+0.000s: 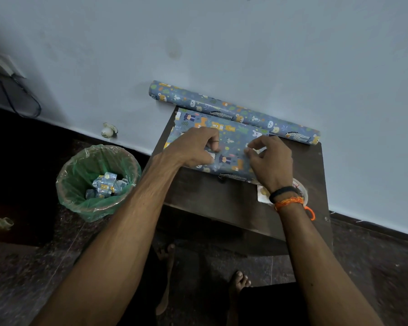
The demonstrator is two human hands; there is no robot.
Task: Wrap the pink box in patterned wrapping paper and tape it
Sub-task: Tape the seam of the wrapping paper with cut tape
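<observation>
A box covered in blue wrapping paper with cartoon animals [231, 142] lies on a small dark wooden table [212, 198]. No pink shows; the paper hides the box fully. My left hand [196, 147] rests on the left part of the top, its fingers curled and pressing the paper down. My right hand [269, 158] sits on the right part, with thumb and forefinger pinching at the paper near the seam. Whether a strip of tape lies between the fingers is too small to tell.
A roll of the same paper [236, 111] lies against the wall behind the box. A tape roll [299, 187] and orange-handled scissors [310, 211] sit under my right wrist. A green-lined bin [97, 182] with paper scraps stands on the floor to the left. My bare feet are below the table.
</observation>
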